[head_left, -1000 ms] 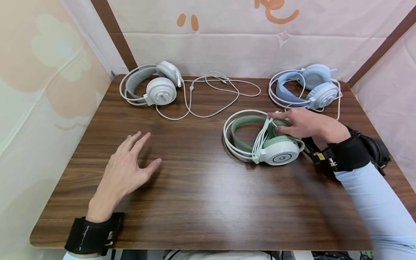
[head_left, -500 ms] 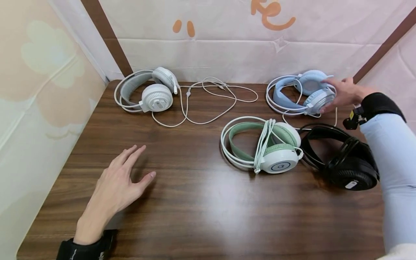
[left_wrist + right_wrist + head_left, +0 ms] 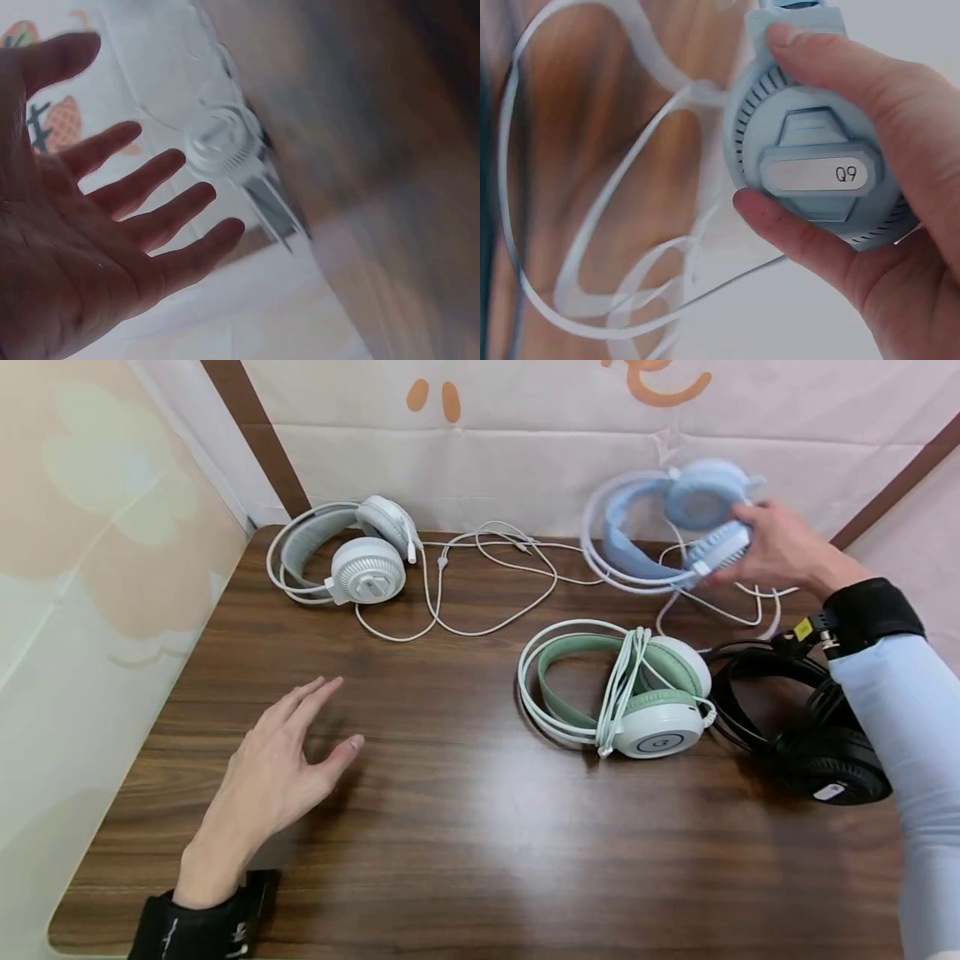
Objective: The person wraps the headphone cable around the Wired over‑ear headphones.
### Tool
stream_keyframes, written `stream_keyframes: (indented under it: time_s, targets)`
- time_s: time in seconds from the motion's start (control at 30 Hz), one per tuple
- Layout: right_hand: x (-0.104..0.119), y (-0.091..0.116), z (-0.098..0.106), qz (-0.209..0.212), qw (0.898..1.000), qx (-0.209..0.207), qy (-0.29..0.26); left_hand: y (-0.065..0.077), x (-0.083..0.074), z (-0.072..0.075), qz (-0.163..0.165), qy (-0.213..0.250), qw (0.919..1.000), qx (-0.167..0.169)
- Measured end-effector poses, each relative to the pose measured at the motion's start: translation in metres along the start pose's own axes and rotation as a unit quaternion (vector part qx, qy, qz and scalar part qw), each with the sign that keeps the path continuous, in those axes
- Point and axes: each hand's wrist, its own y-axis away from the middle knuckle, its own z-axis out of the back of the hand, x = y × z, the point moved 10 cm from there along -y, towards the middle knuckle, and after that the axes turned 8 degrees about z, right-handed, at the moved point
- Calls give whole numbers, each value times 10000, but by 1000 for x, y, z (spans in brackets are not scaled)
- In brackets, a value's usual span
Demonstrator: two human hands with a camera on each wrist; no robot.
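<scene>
My right hand [image 3: 780,547] grips the light blue headphones [image 3: 645,564] by their ear cups, above the back right of the table. In the right wrist view, thumb and fingers hold a ridged blue ear cup [image 3: 817,161] marked Q9. White cable [image 3: 577,326] from these headphones hangs in loops toward the tabletop. Over the left part of the table, my left hand [image 3: 270,768] holds nothing, its fingers spread. The left wrist view shows its palm [image 3: 82,262] bare, with the white headphones [image 3: 221,139] beyond it.
White-and-grey headphones [image 3: 367,572] stand at the back left, their loose cable [image 3: 495,631] trailing right. White-and-green headphones [image 3: 660,731] with bundled cable lie right of centre. Black headphones [image 3: 832,760] lie beside them, partly behind the right sleeve. A printed curtain [image 3: 525,468] closes off the back.
My right hand has left the green headphones, moved to the blue ones at the back, taken hold of them and raised them up and leftward. My left hand stays nearly still.
</scene>
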Motion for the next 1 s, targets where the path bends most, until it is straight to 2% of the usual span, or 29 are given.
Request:
stream_keyframes:
  time_s: [0.07, 0.1, 0.13, 0.17, 0.2, 0.23, 0.3, 0.33, 0.37, 0.4, 0.43, 0.47, 0.53, 0.57, 0.6, 0.63, 0.67, 0.73, 0.77, 0.8, 0.83, 0.9, 0.93, 0.97, 1.0]
  targets:
    - [52, -12, 14, 428, 9980, -444, -133, -5, -10, 10, 65, 560, 9984, -80]
    - [81, -17, 19, 655, 9955, -651, -219, -8, -15, 14, 114, 1008, 9948, -94]
    - [111, -20, 24, 942, 9911, -891, -291, -12, -22, 19, 155, 1602, 9869, -81]
    - [142, -22, 27, 1271, 9851, -1101, -368, -16, -30, 24, 162, 2399, 9706, -59]
    - [174, -22, 27, 1657, 9767, -1289, -448, -21, -38, 28, 168, 3283, 9444, -13]
    - [205, -20, 26, 2110, 9656, -1463, -422, -26, -46, 31, 180, 4192, 9077, 35]
    - [260, -9, 19, 2885, 9425, -1679, -181, -37, -58, 37, 150, 5789, 8152, 86]
    - [283, -2, 14, 3208, 9304, -1775, -27, -42, -60, 39, 202, 6353, 7720, 46]
    - [303, 5, 8, 3477, 9191, -1850, 153, -46, -60, 40, 279, 6745, 7378, 13]
    - [318, 12, 2, 3668, 9099, -1906, 354, -49, -59, 40, 395, 6935, 7194, 2]
    - [330, 18, -2, 3789, 9038, -1926, 505, -50, -56, 37, 547, 7023, 7097, 38]
    - [338, 22, -6, 3839, 9018, -1905, 558, -51, -53, 34, 719, 7038, 7067, 123]
    - [345, 26, -10, 3887, 9016, -1857, 395, -49, -46, 24, 1012, 7044, 7013, 419]
    - [344, 26, -11, 3859, 9043, -1817, 187, -48, -44, 19, 1079, 7091, 6941, 621]
    - [341, 24, -10, 3815, 9069, -1788, -84, -47, -42, 15, 1129, 7249, 6749, 787]
    - [336, 22, -9, 3749, 9092, -1764, -402, -47, -40, 12, 1174, 7436, 6520, 900]
    - [330, 18, -8, 3678, 9109, -1739, -691, -49, -37, 11, 1222, 7655, 6248, 931]
    - [312, 9, -6, 3389, 9165, -1536, -1466, -52, -30, 11, 1324, 8103, 5644, 853]
    - [300, 3, -7, 3149, 9221, -1333, -1811, -54, -26, 12, 1376, 8319, 5319, 774]
    - [288, -2, -8, 2861, 9310, -1028, -2022, -55, -21, 14, 1423, 8488, 5047, 672]
    - [274, -7, -12, 2557, 9391, -630, -2206, -55, -16, 16, 1479, 8586, 4877, 553]
    - [245, -11, -17, 1932, 9590, 29, -2073, -54, -4, 21, 1534, 8721, 4637, 294]
    - [231, -12, -18, 1719, 9677, 246, -1829, -53, 2, 24, 1542, 8751, 4585, 150]
    - [221, -12, -17, 1654, 9748, 305, -1467, -51, 8, 27, 1541, 8746, 4596, 1]
    - [214, -15, -12, 1720, 9787, 184, -1105, -49, 14, 29, 1545, 8719, 4644, -147]
